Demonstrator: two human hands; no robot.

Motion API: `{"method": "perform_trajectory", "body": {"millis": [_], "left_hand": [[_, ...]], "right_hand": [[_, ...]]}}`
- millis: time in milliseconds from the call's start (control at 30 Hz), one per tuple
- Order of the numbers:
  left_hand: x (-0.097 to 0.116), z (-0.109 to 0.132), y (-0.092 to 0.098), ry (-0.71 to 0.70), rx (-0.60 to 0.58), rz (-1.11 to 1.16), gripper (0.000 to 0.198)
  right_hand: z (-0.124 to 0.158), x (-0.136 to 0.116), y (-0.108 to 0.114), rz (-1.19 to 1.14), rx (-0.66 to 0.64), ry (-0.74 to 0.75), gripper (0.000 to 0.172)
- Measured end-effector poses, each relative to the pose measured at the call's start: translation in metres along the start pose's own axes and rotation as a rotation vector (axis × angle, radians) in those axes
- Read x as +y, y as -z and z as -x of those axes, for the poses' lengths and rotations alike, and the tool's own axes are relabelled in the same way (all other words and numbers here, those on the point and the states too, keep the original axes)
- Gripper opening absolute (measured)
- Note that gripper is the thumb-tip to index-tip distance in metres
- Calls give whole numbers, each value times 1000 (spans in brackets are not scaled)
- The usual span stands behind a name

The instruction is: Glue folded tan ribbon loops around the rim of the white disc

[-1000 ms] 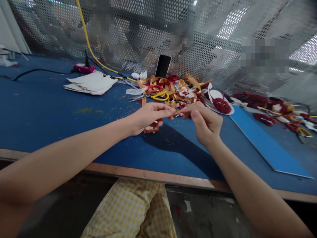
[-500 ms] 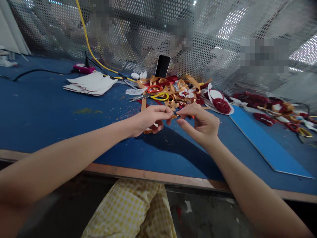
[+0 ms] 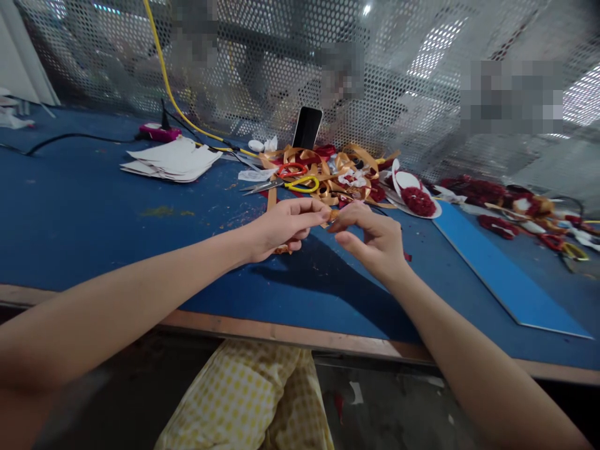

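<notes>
Above the blue tabletop, my left hand (image 3: 284, 228) is closed in a pinch on a small piece of gold ribbon (image 3: 333, 215), whose end shows past the fingertips. My right hand (image 3: 375, 240) is right beside that end, its fingers bent and its thumb apart from them; whether a fingertip touches the ribbon is hard to see. Beneath my left palm shows another gold bit (image 3: 282, 249), partly hidden. Just beyond the hands lie scissors with yellow handles (image 3: 302, 184), a red handle loop (image 3: 291, 169) and a heap of gold ribbon (image 3: 360, 153).
A phone (image 3: 307, 127) leans upright behind the heap. White sheets (image 3: 175, 164) are stacked at left, near a pink device (image 3: 159, 132) and a yellow cable (image 3: 162, 62). At right are a dark red pompom (image 3: 418, 202), white discs and a blue board (image 3: 506, 275). Perforated metal sheet (image 3: 262, 75) stands behind.
My right hand has moved slightly left and down, closer to my left fingertips. More of the gold ribbon now shows between the hands.
</notes>
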State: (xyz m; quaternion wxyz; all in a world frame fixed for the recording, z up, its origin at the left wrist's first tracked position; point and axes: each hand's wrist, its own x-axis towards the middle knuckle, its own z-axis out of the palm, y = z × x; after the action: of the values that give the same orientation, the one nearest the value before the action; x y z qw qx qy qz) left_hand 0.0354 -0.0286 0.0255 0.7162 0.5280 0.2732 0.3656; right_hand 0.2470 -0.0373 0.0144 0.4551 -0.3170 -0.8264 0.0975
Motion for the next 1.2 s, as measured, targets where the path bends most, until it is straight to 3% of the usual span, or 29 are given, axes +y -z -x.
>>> {"method": "perform_trajectory", "body": {"millis": [300,567,733,833,967,1033,1200], "left_hand": [[-3,-5,4,-2,93,-35,26],[-5,-8,7,-3,108,23,26],[-2,-5,5,9,88,61,19],[1,-4,2,29,73,74,28],[5,-2,0,46,67,71,30],[4,-1,0,44,62,62,22],[-1,-2,3,14,23,74,21]], "right_hand": [[-5,-1,-5,-106,61,-106,33],[-2,17,-4,-261,366,-256,25],[-6,21,-4,-370,518,-205,31],[-6,16,-2,-256,446,-170,46],[-2,12,0,79,225,-110,58],[-1,13,0,172,174,-80,51],[-1,16,2,230,199,-55,27]]}}
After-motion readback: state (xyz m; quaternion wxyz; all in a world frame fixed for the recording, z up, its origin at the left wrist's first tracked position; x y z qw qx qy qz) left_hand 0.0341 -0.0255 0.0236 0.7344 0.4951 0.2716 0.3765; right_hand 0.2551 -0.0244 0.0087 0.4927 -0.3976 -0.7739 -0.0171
